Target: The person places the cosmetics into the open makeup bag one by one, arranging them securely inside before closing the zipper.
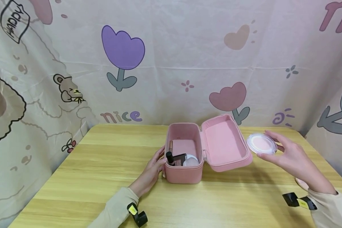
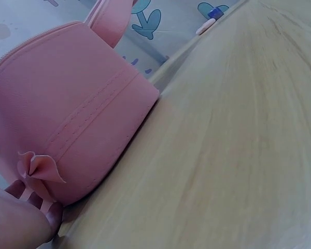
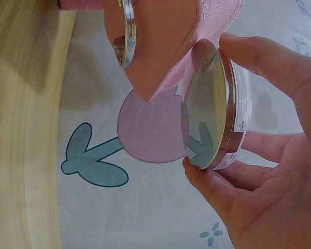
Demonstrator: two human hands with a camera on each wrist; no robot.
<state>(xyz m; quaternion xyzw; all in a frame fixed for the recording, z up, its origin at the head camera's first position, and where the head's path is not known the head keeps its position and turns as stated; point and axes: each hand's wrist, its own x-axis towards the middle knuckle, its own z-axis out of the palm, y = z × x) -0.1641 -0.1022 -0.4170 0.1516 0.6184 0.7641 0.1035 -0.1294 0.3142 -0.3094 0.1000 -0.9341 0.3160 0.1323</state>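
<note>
While our right hand (image 1: pixel 292 155) pinches the compact's (image 1: pixel 262 144) rim (safest; likely slick, fragile) | near worktop's (image 1: pixel 79 177) far-right corner | left fingers (image 1: pixel 159 154) touch case (image 1: pixel 183 175)

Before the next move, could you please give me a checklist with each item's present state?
1. Lid open: ok, folded out to the right.
2. Pink case steadied: ok, left hand touches its side.
3. Round compact gripped: ok, right hand pinches its edge.
4. Compact over the case opening: not ok, it is beyond the lid.
5. Room inside: ok, bare floor shows behind the white round item.
6. Compact fully shut: cannot tell.
</note>
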